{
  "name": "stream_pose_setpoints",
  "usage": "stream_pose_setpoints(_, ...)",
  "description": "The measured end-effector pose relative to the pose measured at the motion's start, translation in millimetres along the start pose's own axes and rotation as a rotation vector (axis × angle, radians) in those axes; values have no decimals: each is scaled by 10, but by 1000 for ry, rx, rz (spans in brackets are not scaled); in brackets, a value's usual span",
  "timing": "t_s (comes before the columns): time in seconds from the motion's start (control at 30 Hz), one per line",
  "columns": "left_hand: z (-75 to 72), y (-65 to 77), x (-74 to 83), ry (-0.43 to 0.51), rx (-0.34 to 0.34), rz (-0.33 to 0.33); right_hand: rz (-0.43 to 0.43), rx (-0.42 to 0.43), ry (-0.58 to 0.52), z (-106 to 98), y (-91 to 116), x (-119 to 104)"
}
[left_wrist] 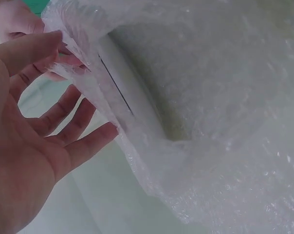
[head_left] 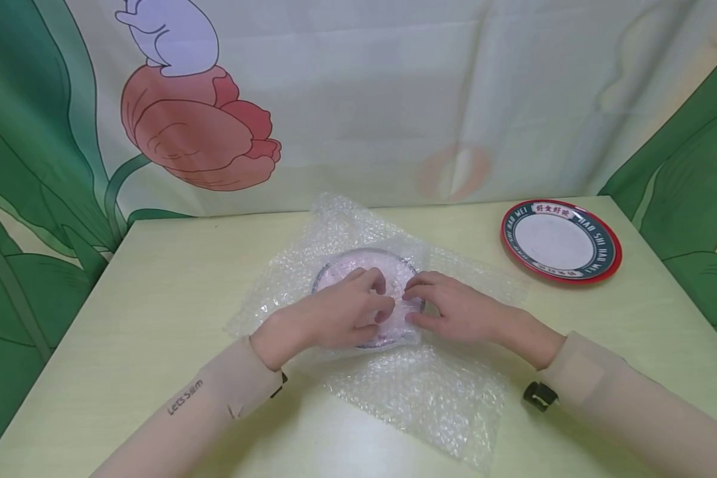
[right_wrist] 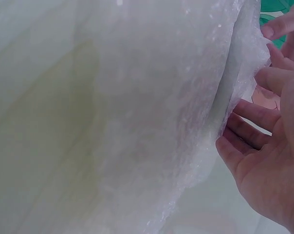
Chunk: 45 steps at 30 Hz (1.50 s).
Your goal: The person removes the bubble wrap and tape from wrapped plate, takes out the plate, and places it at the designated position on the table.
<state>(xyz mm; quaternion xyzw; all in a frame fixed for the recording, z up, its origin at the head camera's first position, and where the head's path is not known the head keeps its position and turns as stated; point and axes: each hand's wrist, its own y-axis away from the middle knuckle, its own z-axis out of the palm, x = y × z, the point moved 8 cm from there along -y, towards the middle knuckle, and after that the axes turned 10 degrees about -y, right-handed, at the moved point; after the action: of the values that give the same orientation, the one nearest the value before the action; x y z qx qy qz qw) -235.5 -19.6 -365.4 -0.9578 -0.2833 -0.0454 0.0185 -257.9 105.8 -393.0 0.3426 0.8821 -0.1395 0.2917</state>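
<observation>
A round plate (head_left: 332,267) with a dark patterned rim lies on the bubble wrap (head_left: 418,392), with a layer of the wrap folded over it. My left hand (head_left: 358,310) is over the plate's middle, its bent fingertips touching the folded layer. From the other side, my right hand (head_left: 454,307) touches the wrap at the plate's right edge with spread fingers. The left wrist view shows the left fingers (left_wrist: 81,119) against a raised edge of the wrap. In the right wrist view, the right fingers (right_wrist: 247,131) rest along the wrapped rim.
Near the table's back right corner are red-rimmed plates (head_left: 552,242), apparently stacked, with a dark lettered band. The pale table (head_left: 173,299) meets a printed cloth (head_left: 358,99) along its back edge. Loose wrap spreads out around the covered plate.
</observation>
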Motion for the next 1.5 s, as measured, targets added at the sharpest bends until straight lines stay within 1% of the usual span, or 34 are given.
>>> stream_pose_setpoints(0.27,24,-5,-37,0,-28,-4,8,-1,-5,-7,-8,10)
stream_pose_setpoints(0.53,23,6,-52,9,-45,2,-26,9,1,-17,-13,4)
stream_pose_setpoints(0.63,16,3,-45,12,-51,11,-32,9,2,-16,-18,5)
stream_pose_setpoints(0.87,10,-19,-28,13,-34,54,-37,8,-15,-20,-13,11)
stream_pose_setpoints(1.0,23,-30,-45,16,-45,48,-30,10,-24,-24,-12,7)
stream_pose_setpoints(1.13,28,-34,-59,38,-56,43,-18,10,-34,-19,-12,16)
stream_pose_setpoints(1.37,33,-26,-86,81,-63,59,-23,9,-33,-12,-13,23)
stream_pose_setpoints(1.5,39,-27,-98,94,-49,81,-28,8,-32,-16,-12,21)
